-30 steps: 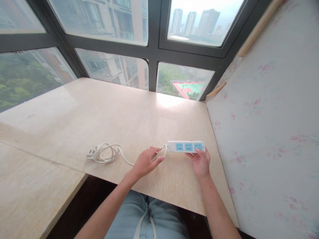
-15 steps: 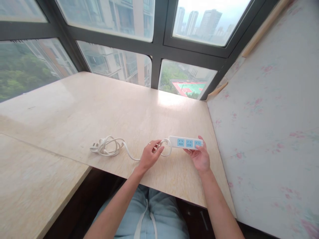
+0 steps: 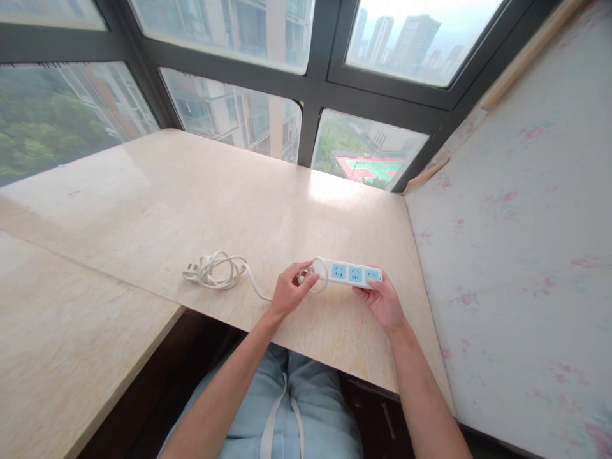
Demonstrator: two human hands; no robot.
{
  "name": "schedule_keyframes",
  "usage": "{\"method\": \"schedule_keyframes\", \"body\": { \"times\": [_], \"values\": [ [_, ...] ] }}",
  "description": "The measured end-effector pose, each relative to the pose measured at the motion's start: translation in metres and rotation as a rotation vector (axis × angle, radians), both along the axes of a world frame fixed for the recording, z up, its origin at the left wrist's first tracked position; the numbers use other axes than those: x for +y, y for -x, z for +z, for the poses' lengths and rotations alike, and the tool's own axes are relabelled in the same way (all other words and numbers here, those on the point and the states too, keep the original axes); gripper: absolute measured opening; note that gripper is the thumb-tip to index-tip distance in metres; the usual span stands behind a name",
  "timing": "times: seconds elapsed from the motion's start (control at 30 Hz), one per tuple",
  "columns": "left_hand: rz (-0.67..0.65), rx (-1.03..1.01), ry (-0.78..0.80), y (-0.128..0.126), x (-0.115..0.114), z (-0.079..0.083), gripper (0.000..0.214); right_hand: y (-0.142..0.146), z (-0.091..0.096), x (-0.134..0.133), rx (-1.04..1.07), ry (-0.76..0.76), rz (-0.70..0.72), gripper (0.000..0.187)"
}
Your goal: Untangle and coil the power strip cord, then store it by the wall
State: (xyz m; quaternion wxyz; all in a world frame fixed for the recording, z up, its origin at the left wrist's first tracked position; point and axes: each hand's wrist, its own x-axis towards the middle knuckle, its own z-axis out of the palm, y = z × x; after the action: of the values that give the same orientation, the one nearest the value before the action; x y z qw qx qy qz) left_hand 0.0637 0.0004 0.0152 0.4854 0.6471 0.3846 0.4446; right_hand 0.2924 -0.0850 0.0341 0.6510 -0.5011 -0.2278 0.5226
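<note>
Power strip (image 3: 347, 272) is near the front edge of the surface (image 3: 268, 210), toward its right edge by the wall (image 3: 516, 255); whether its underside touches the surface cannot be told. Three blue sockets face up. Right hand (image 3: 385, 303): closed on the strip's right end, thumb over the outermost socket, fingers curled at the near side and beneath. Left hand (image 3: 290, 290): thumb and fingers drawn together in a pinch on the cord (image 3: 255, 287) close to the strip's left end; exact grip partly hidden. A loop of cord (image 3: 327, 275) shows beyond the left fingertips and overlaps the strip's left end in view. From the left hand the cord runs to a loose coil (image 3: 220, 271), with the plug (image 3: 190, 273) at its far side, near the inside corner at the left end of the front edge. Step in hand, as judged: working the cord beside the strip. Notes on method: right hand is best used as the steady anchor, strip level, wrist relaxed. Left pinch should be light and the loop round, since a tight bend where cord meets strip would likely strain the joint. Slack from the coil seems ample; feed it gently, as a sharp pull could drag the plug along or tighten the crossed strands.
</note>
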Motion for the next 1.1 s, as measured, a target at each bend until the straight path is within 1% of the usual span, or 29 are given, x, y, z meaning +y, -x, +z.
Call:
{"method": "schedule_keyframes", "body": {
  "times": [0.13, 0.2, 0.33, 0.43, 0.53, 0.6, 0.67, 0.73, 0.8, 0.87, 0.93, 0.97, 1.03, 1.1],
  "values": [
    [-0.029, 0.018, -0.043, 0.001, 0.0, 0.002, 0.04, -0.001, -0.001, 0.0, -0.036, -0.023, -0.012, 0.04],
    [-0.064, 0.03, -0.041, 0.001, -0.001, 0.004, 0.041, 0.0, -0.002, 0.0, -0.04, -0.041, -0.002, 0.04],
    [-0.152, -0.006, 0.066, 0.002, -0.002, 0.008, 0.046, 0.002, -0.003, -0.001, -0.035, -0.044, 0.092, 0.042],
    [-0.185, -0.066, 0.159, 0.004, -0.001, 0.011, 0.046, 0.004, -0.003, -0.001, -0.012, -0.039, 0.165, 0.043],
    [-0.174, -0.122, 0.207, 0.006, 0.002, 0.012, 0.044, 0.008, -0.002, 0.001, 0.018, -0.043, 0.187, 0.044],
    [-0.15, -0.148, 0.248, 0.007, 0.005, 0.013, 0.041, 0.012, -0.001, 0.002, 0.03, -0.051, 0.188, 0.049],
    [-0.124, -0.161, 0.31, 0.007, 0.006, 0.014, 0.04, 0.017, 0.001, 0.005, 0.032, -0.067, 0.175, 0.056],
    [-0.096, -0.169, 0.387, 0.007, 0.007, 0.015, 0.039, 0.022, 0.002, 0.008, 0.035, -0.091, 0.133, 0.059],
    [-0.065, -0.197, 0.456, 0.007, 0.008, 0.016, 0.039, 0.025, 0.002, 0.011, 0.043, -0.124, 0.07, 0.057],
    [-0.03, -0.254, 0.488, 0.008, 0.009, 0.014, 0.038, 0.027, 0.001, 0.015, 0.034, -0.169, 0.005, 0.053],
    [0.003, -0.322, 0.482, 0.008, 0.011, 0.012, 0.037, 0.029, -0.002, 0.018, -0.036, -0.229, -0.063, 0.054],
    [0.013, -0.35, 0.474, 0.009, 0.012, 0.011, 0.036, 0.03, -0.004, 0.018, -0.107, -0.261, -0.098, 0.055],
    [0.017, -0.39, 0.456, 0.009, 0.013, 0.009, 0.034, 0.032, -0.007, 0.018, -0.324, -0.321, -0.163, 0.059],
    [0.013, -0.398, 0.444, 0.008, 0.013, 0.01, 0.033, 0.035, -0.009, 0.016, -0.627, -0.376, -0.26, 0.057]
  ]
}}
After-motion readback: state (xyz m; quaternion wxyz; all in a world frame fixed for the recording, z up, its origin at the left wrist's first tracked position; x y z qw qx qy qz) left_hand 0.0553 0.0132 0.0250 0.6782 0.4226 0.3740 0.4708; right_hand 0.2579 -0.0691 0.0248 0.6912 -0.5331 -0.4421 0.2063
